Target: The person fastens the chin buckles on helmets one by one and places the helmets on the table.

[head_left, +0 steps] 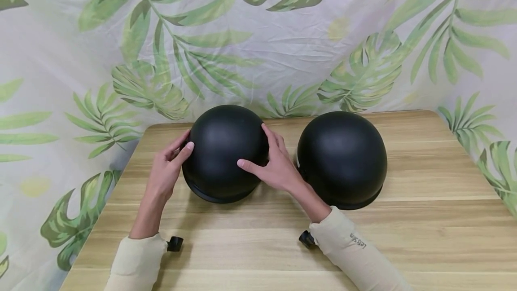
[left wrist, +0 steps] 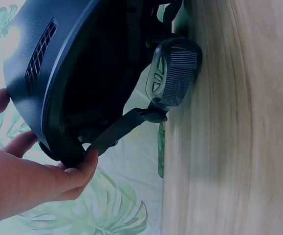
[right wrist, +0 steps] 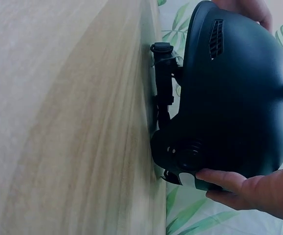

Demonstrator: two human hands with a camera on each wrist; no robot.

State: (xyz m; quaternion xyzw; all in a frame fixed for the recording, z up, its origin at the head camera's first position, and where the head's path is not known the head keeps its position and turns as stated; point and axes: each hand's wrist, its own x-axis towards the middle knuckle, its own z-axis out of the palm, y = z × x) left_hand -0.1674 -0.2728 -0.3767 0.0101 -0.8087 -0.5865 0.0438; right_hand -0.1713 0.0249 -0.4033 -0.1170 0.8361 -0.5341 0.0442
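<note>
A black helmet (head_left: pixel 226 147) is held between both hands, dome up, at the left of the table. My left hand (head_left: pixel 163 172) grips its left side, thumb on the outer shell. In the left wrist view, fingertips of that hand (left wrist: pixel 43 178) are at the rim beside a chin strap (left wrist: pixel 119 129). My right hand (head_left: pixel 276 165) holds the right side, thumb on the shell's front and fingers behind. The helmet's dark inside and a ribbed grey strap piece (left wrist: pixel 178 73) show under the rim, close over the wood. A slotted vent (right wrist: pixel 216 39) marks the shell.
A second black helmet (head_left: pixel 343 158) sits dome up on the wooden table (head_left: pixel 242 246), just right of my right forearm. Behind the table's back edge hangs a leaf-patterned cloth (head_left: pixel 291 48). Small black devices (head_left: pixel 175 244) stick out from both sleeve cuffs.
</note>
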